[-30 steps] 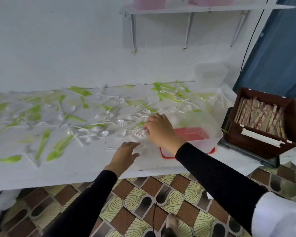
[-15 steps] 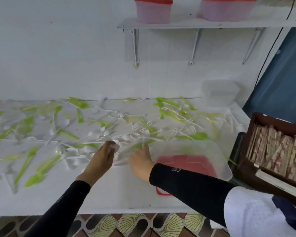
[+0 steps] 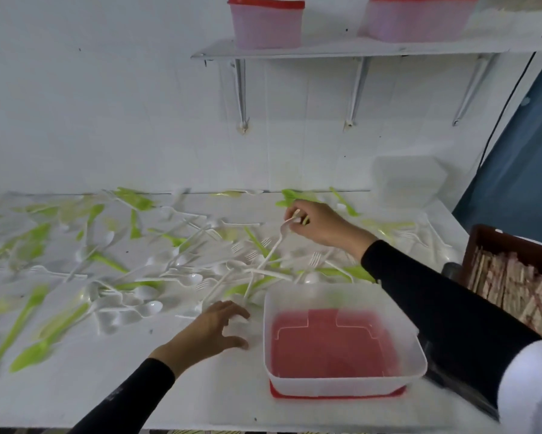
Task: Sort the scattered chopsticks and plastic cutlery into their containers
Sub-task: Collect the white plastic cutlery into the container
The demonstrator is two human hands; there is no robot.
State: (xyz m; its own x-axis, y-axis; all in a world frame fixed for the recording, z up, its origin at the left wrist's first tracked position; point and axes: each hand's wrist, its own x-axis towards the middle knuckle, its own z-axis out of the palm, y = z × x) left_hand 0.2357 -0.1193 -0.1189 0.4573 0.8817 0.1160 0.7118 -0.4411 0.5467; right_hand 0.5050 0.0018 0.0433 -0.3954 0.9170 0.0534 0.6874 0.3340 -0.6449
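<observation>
White and green plastic cutlery (image 3: 175,264) lies scattered across the white table (image 3: 138,386). My right hand (image 3: 321,225) is raised over the far side of the pile and pinches a white plastic spoon (image 3: 272,249) by its bowl end, the handle hanging down and to the left. My left hand (image 3: 214,330) hovers low over the table just left of the clear plastic tub (image 3: 416,343), fingers spread and loosely bent, holding nothing. The tub stands on a red lid and looks empty. A brown box of wrapped chopsticks (image 3: 513,283) sits at the right edge.
A second clear container (image 3: 410,180) stands at the back right against the wall. A wall shelf (image 3: 341,50) above carries two red-lidded tubs (image 3: 266,23). A blue curtain (image 3: 520,170) hangs at the far right. The table's near edge runs along the bottom.
My right hand rose from the pile's near edge to its far side, lifting a white spoon. My left hand left the pile and came back beside the tub. The view tilted up.
</observation>
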